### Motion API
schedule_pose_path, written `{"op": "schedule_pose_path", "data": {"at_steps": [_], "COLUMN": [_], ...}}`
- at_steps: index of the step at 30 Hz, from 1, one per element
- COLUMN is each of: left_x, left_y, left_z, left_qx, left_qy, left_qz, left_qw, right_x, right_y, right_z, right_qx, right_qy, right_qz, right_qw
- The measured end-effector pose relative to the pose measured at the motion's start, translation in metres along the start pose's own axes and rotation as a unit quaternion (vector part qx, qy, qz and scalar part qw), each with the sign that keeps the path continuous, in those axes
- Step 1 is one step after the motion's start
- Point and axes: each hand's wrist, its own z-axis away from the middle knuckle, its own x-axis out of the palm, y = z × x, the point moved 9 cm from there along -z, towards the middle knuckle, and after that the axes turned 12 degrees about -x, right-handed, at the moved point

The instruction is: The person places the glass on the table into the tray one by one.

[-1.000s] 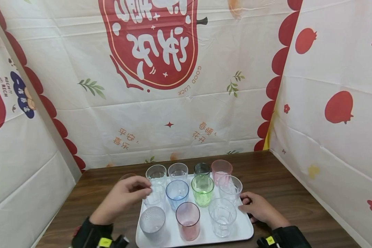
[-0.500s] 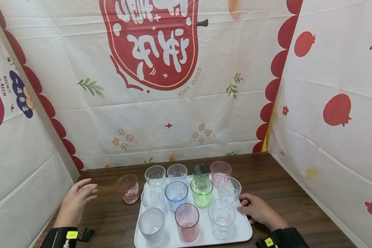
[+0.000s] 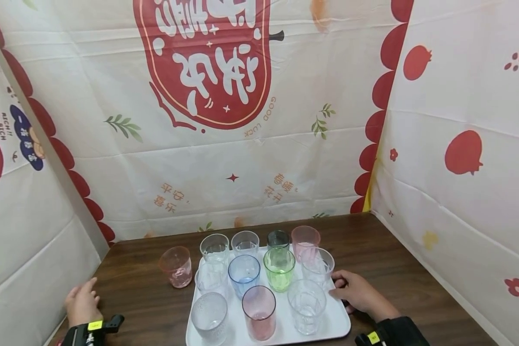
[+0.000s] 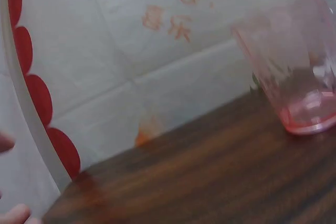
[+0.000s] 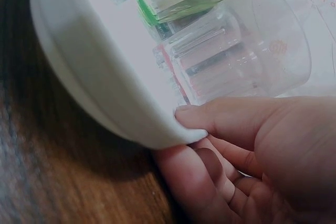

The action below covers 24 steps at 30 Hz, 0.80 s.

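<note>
My right hand (image 3: 360,294) grips the right rim of a white tray (image 3: 338,327). In the right wrist view the thumb lies on top of the rim, with fingers beneath it. Several drinking glasses stand upright on the tray, among them a blue glass (image 3: 244,276), a green glass (image 3: 279,270), a mauve glass (image 3: 259,315) and a clear glass (image 3: 307,307). My left hand (image 3: 82,303) is over the table's left side, holding nothing, its fingers loosely extended. To its right, off the tray, a pink glass (image 3: 177,269) stands on the wood.
The dark wooden table (image 3: 134,283) is bounded by printed cloth walls at the back, left and right. A dark grey glass (image 3: 278,239) and another pink glass (image 3: 304,240) stand in the tray's back row. The tray's near edge lies close to the frame's bottom.
My left hand has moved from beside the clear glasses at the tray's left, leftward and down to the table's left side, uncovering the pink glass. The right hand keeps its grip on the tray.
</note>
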Motion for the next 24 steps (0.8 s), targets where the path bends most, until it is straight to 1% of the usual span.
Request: {"op": "schedule_pose_path", "data": {"at_steps": [2,4,5,7,9,10,12,15,19,21,24], "left_x": [0.010,0.025,0.033,0.048,0.062,0.070,0.083,0.099,0.116,0.125,0.136], "left_y": [-0.005,-0.011,-0.013,-0.018,-0.023,-0.025,-0.029,-0.036,-0.046,-0.051,-0.058], "left_z": [-0.004,-0.006,-0.006,-0.003,0.002,0.005,0.012,0.021,0.033,0.040,0.049], "left_qx": [-0.004,-0.009,-0.013,-0.022,-0.025,-0.019,-0.006,0.015,0.037,0.050,0.066], "left_qy": [-0.048,-0.112,-0.144,-0.203,-0.251,-0.270,-0.298,-0.331,-0.373,-0.398,-0.418], "left_qz": [-0.040,-0.077,-0.094,-0.122,-0.153,-0.166,-0.183,-0.196,-0.190,-0.187,-0.193], "left_qw": [0.9980,0.9906,0.9851,0.9713,0.9555,0.9481,0.9367,0.9230,0.9074,0.8969,0.8850], "right_x": [0.002,0.003,0.003,0.002,0.002,0.000,-0.002,-0.004,-0.002,-0.001,0.002], "right_y": [0.001,0.001,0.001,0.000,-0.001,-0.002,-0.004,-0.004,-0.001,0.000,0.001], "right_z": [0.000,0.001,0.001,0.000,-0.001,-0.001,-0.002,-0.002,-0.002,-0.002,-0.001], "right_qx": [0.001,0.001,0.000,-0.004,-0.009,-0.012,-0.018,-0.021,-0.014,-0.008,-0.010], "right_qy": [-0.004,-0.006,-0.007,-0.010,-0.011,-0.010,-0.007,-0.002,-0.005,-0.003,-0.002], "right_qz": [0.002,-0.002,-0.003,-0.004,-0.005,-0.003,-0.002,0.001,-0.004,-0.006,-0.006], "right_qw": [1.000,1.000,1.000,1.000,1.000,1.000,1.000,1.000,1.000,1.000,1.000]}}
